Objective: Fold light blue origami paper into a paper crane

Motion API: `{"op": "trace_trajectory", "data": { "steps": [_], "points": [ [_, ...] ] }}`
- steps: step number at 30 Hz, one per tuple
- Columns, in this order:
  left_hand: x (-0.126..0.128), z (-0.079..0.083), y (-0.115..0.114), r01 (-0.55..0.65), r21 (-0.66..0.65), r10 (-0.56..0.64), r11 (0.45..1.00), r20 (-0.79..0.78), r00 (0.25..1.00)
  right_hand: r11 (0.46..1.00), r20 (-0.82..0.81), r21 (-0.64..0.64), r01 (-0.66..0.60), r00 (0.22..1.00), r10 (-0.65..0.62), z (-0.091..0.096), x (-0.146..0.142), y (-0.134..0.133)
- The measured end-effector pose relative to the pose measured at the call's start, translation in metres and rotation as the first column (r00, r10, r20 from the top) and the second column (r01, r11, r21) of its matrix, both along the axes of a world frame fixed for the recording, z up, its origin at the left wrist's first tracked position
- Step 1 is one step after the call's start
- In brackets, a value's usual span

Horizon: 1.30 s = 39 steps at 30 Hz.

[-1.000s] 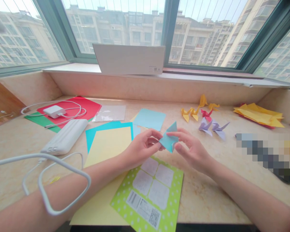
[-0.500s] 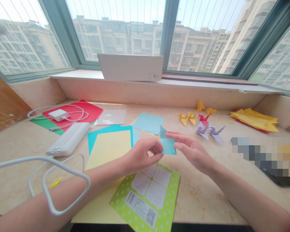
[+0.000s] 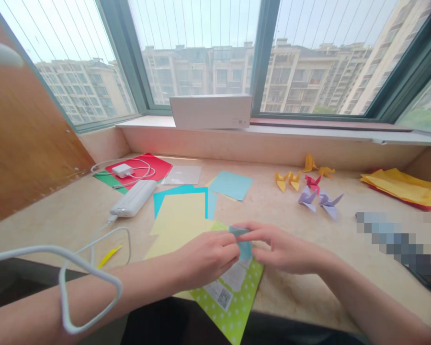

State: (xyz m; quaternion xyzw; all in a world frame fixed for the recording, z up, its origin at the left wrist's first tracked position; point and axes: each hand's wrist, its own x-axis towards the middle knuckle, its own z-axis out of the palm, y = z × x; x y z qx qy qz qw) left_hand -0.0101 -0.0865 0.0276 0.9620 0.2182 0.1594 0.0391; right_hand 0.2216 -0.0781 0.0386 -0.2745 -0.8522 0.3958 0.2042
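Note:
A small folded piece of light blue paper is between my two hands, over the green polka-dot sheet. My left hand is closed at the paper's left side, its fingers curled and hiding that edge. From the right, my right hand holds the paper, with fingers across its upper part and the thumb near its lower right edge. Pale yellow sheets lie beneath and beyond my left forearm. Behind them is a square light blue sheet.
Folded paper cranes in yellow, red and purple stand at the right back. Farther right are yellow papers and a blurred-out dark object. A white power bank with a looping cable is on the left, near red paper.
Both hands have come lower and closer together with the blue paper, which now sits over the green sheet. My left hand covers more of it. The camera view has shifted.

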Motion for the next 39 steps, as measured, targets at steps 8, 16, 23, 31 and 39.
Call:
{"op": "trace_trajectory", "data": {
  "steps": [8,16,23,31,39],
  "points": [
    [-0.014,-0.005,-0.012,-0.083,-0.118,0.083,0.99,-0.005,0.997,0.982,0.172,0.189,0.028,0.983,-0.061,-0.018,0.001,-0.003],
    [0.016,-0.022,0.013,-0.179,-0.032,0.179,0.983,-0.003,0.984,0.89,0.271,0.442,0.114,0.928,-0.254,-0.02,0.022,0.02],
    [0.051,-0.002,0.053,-0.062,0.141,0.09,0.988,-0.196,0.977,0.858,0.338,0.502,0.111,0.887,-0.313,-0.014,0.038,0.055],
    [0.03,-0.009,0.088,-0.197,0.018,0.193,0.98,0.131,0.973,0.837,0.057,0.39,0.384,0.897,-0.438,-0.03,0.042,0.048],
    [0.031,-0.024,0.077,-0.023,-0.175,0.053,0.984,0.17,0.984,0.914,0.093,0.341,0.221,0.959,-0.267,-0.029,0.037,0.032]
  ]
}}
